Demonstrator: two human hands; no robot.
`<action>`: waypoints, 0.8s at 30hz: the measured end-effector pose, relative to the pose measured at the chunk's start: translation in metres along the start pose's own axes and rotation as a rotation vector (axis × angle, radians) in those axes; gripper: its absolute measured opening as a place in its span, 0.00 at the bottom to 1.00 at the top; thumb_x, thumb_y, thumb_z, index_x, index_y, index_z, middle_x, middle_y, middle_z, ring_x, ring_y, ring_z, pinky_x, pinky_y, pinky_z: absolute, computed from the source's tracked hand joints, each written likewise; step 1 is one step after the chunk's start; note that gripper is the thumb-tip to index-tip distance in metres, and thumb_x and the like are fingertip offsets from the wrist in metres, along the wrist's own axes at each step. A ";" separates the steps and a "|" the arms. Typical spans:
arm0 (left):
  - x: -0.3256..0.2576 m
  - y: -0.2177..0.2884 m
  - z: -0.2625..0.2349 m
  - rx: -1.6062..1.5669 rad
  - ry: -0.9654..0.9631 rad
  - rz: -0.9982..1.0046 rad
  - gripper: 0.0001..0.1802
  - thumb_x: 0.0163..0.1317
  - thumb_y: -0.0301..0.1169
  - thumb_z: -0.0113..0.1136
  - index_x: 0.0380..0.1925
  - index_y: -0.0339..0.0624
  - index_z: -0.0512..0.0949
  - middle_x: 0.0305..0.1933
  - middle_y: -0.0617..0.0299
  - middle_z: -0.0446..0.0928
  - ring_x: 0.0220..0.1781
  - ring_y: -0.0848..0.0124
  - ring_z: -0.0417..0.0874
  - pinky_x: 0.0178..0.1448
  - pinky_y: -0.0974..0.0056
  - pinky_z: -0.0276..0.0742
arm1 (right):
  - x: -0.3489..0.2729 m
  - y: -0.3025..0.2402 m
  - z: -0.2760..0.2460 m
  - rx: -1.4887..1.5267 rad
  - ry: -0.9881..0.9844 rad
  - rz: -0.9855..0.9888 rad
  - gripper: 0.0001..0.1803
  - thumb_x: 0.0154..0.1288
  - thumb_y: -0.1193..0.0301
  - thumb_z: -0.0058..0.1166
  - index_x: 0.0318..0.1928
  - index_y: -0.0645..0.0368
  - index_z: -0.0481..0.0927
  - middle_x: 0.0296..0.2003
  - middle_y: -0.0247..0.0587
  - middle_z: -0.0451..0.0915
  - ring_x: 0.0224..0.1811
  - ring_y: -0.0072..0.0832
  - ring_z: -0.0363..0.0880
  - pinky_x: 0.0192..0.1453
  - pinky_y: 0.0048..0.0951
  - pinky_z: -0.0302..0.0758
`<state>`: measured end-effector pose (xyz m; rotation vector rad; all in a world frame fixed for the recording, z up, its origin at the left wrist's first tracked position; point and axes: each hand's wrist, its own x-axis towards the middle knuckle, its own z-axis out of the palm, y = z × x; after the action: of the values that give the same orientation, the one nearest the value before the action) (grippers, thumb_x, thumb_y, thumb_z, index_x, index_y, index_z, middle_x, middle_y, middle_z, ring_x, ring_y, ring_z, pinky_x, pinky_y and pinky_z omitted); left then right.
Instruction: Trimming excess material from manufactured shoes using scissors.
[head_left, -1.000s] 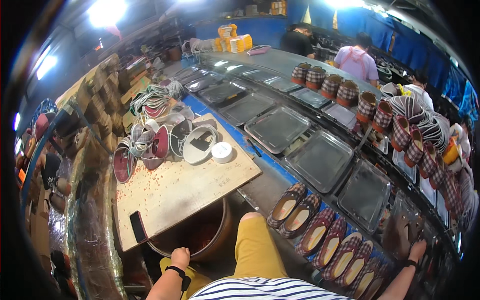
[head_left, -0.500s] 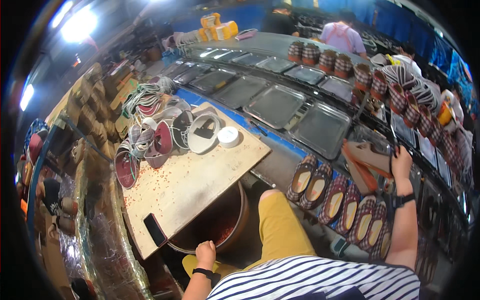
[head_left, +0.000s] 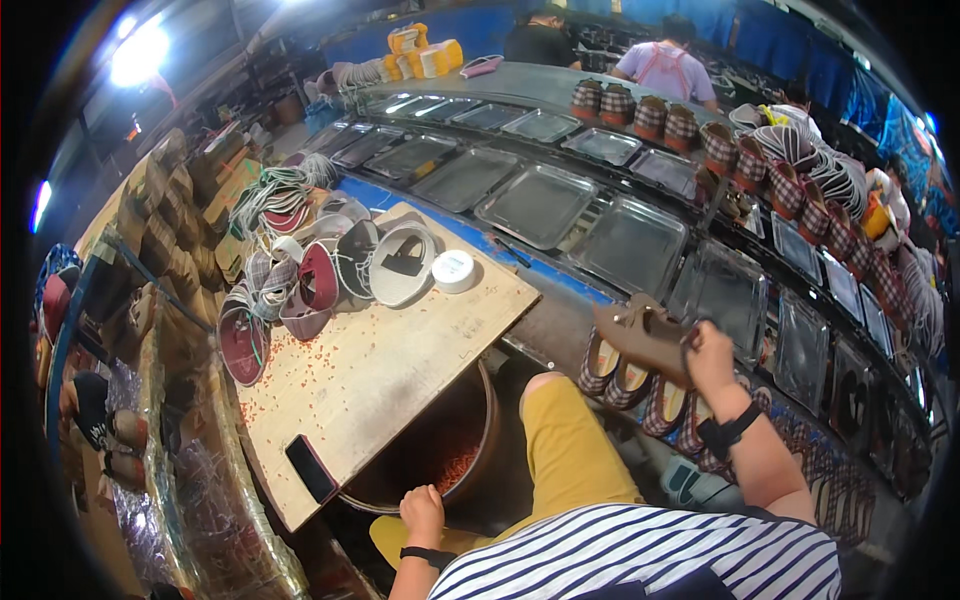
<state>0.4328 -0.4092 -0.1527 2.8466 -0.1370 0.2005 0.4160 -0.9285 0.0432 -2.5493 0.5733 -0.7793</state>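
My right hand [head_left: 712, 358] is closed around the end of a brown shoe [head_left: 640, 338] with a strap or bow on top. That shoe hangs over the near end of a row of checked shoes [head_left: 664, 408], its opening facing up, and hides part of them. My left hand [head_left: 422, 512] is a closed fist above my left leg, beside the rim of a round tub [head_left: 490, 420] with reddish bits inside. Whatever it may hold is hidden. A pale board [head_left: 380, 400] lies over part of the tub.
Shoe uppers [head_left: 303, 300], a white round container [head_left: 453, 271] and a phone [head_left: 311, 470] lie on the board. Metal trays [head_left: 537, 206] line the conveyor beyond. More checked shoes [head_left: 720, 150] stand at the far right. A person [head_left: 664, 68] in lilac is at the back.
My right hand has carried the brown shoe left and nearer to me. Its orange underside showed before; now its top opening shows. My left hand is nearly still.
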 end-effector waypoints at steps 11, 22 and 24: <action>0.001 0.004 -0.003 -0.001 -0.007 0.008 0.15 0.63 0.34 0.52 0.21 0.39 0.78 0.25 0.50 0.78 0.34 0.51 0.78 0.40 0.47 0.71 | -0.012 0.006 -0.027 0.077 -0.394 0.117 0.14 0.53 0.71 0.66 0.38 0.64 0.79 0.29 0.53 0.80 0.32 0.46 0.80 0.37 0.34 0.74; 0.003 0.004 -0.010 -0.009 -0.013 0.053 0.15 0.62 0.35 0.53 0.20 0.39 0.78 0.26 0.50 0.79 0.33 0.51 0.79 0.41 0.47 0.72 | -0.010 0.036 -0.019 -0.280 -0.520 -0.371 0.13 0.42 0.71 0.66 0.32 0.56 0.79 0.32 0.47 0.79 0.37 0.49 0.79 0.42 0.43 0.75; -0.001 -0.002 -0.009 -0.023 -0.028 0.006 0.15 0.62 0.35 0.54 0.20 0.39 0.78 0.26 0.50 0.79 0.34 0.51 0.79 0.41 0.47 0.73 | 0.004 0.002 -0.020 -0.224 -0.404 -0.491 0.13 0.40 0.70 0.66 0.30 0.57 0.79 0.30 0.46 0.78 0.35 0.47 0.79 0.40 0.42 0.75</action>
<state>0.4304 -0.4048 -0.1446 2.8276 -0.1533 0.1588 0.4070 -0.9372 0.0590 -2.9870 -0.1098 -0.3306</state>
